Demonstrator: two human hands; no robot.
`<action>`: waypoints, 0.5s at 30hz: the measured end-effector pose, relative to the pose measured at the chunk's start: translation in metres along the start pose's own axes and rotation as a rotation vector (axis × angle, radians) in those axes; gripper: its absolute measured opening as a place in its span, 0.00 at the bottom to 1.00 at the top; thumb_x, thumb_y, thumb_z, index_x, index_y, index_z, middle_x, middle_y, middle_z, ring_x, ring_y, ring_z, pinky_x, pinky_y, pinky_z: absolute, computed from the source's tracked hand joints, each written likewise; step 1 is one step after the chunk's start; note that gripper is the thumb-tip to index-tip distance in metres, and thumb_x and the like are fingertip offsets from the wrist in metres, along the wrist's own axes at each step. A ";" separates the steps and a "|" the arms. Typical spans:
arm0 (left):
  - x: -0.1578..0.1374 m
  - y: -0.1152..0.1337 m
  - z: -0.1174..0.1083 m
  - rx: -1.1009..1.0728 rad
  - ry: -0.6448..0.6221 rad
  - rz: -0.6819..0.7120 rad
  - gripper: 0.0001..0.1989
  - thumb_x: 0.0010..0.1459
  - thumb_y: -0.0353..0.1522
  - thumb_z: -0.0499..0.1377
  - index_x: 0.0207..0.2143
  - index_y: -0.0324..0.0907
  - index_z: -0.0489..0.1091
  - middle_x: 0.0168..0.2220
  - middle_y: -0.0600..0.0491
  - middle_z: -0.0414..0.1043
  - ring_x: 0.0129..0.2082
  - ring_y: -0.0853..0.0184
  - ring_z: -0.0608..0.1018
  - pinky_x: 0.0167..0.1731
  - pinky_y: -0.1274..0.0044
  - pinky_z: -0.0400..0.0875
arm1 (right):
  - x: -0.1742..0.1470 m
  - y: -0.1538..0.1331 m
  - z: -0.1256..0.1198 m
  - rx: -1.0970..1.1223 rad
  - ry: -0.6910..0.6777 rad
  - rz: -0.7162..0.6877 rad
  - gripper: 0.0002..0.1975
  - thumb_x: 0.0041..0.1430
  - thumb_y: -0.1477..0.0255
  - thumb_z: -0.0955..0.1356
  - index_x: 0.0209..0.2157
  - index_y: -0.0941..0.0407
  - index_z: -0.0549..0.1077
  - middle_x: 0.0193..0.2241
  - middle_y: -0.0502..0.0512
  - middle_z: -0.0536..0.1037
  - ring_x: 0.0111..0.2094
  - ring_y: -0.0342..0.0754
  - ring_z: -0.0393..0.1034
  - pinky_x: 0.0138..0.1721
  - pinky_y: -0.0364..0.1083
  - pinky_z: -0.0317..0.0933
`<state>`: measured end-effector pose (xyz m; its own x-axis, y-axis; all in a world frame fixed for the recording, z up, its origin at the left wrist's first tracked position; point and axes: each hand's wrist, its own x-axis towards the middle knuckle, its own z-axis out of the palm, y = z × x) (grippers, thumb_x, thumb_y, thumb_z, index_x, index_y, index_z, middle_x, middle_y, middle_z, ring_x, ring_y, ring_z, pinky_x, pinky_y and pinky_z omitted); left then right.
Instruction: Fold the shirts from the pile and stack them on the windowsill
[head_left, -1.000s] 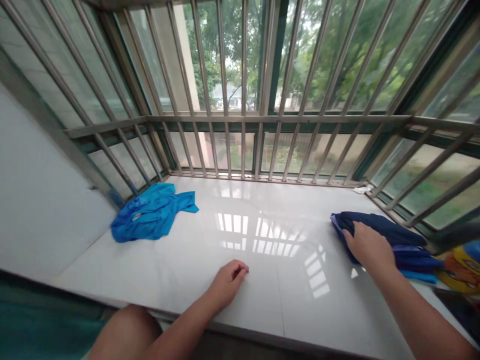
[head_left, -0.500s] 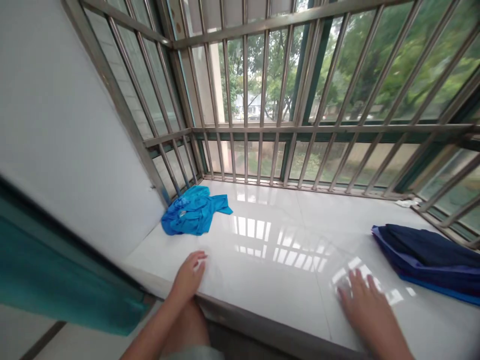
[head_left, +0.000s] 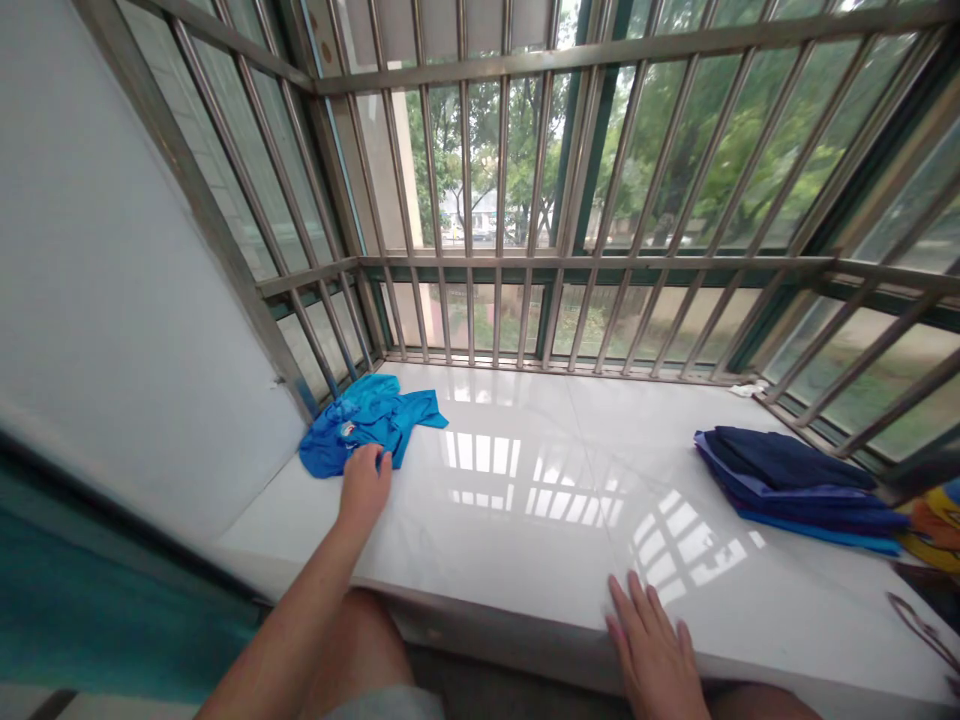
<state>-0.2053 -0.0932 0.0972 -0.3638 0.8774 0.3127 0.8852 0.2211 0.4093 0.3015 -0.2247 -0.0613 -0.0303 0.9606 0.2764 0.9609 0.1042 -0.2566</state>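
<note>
Shirt (head_left: 379, 412) lies crumpled at left end of sill (head_left: 487, 560), left hand (head_left: 365, 488) at its near edge, fingers curled; can't tell if they're pinching it. Right hand (head_left: 657, 645) is palm-down at sill's front edge, slightly spread, holding nothing; folded stack (head_left: 787, 470) well apart. Step looks like taking hold; next move calls for a sure pinch.

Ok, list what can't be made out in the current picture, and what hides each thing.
Left hand's grip on the blue garment: head view, fingertips hidden by the hand itself.
Mark on that garment: head view, too small and blurred to read.
Inner layers of the folded stack: head view, covered by the dark top piece.
Yellow patterned item: head view, cut off by the right edge.
</note>
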 end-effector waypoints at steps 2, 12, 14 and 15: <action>-0.051 0.031 0.004 -0.204 -0.107 0.093 0.13 0.70 0.39 0.49 0.41 0.45 0.71 0.43 0.42 0.78 0.47 0.52 0.80 0.51 0.63 0.73 | 0.016 -0.011 -0.011 0.110 -0.031 -0.061 0.28 0.74 0.60 0.57 0.67 0.47 0.74 0.67 0.61 0.74 0.67 0.68 0.69 0.63 0.73 0.66; -0.268 0.092 -0.084 -0.512 -0.969 0.373 0.10 0.73 0.41 0.55 0.50 0.53 0.74 0.48 0.52 0.81 0.45 0.60 0.80 0.47 0.74 0.72 | 0.051 -0.182 -0.079 0.343 -0.478 -0.792 0.36 0.71 0.77 0.66 0.75 0.38 0.60 0.76 0.52 0.58 0.77 0.61 0.50 0.74 0.68 0.46; -0.279 0.086 -0.118 -0.509 -1.025 0.339 0.11 0.73 0.43 0.56 0.52 0.57 0.75 0.49 0.55 0.81 0.45 0.61 0.80 0.47 0.75 0.72 | 0.038 -0.194 -0.076 0.407 -0.619 -0.891 0.31 0.71 0.74 0.68 0.71 0.37 0.66 0.73 0.50 0.66 0.77 0.60 0.50 0.75 0.69 0.40; -0.282 0.083 -0.134 -0.519 -0.993 0.314 0.11 0.73 0.45 0.57 0.51 0.59 0.77 0.49 0.56 0.81 0.44 0.61 0.80 0.45 0.75 0.73 | 0.031 -0.196 -0.074 0.438 -0.686 -0.925 0.27 0.70 0.74 0.68 0.67 0.38 0.71 0.69 0.49 0.72 0.76 0.59 0.52 0.75 0.67 0.39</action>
<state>-0.0681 -0.3795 0.1577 0.4408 0.8614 -0.2524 0.5874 -0.0642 0.8068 0.1330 -0.2349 0.0662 -0.9155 0.4022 0.0099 0.3315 0.7680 -0.5480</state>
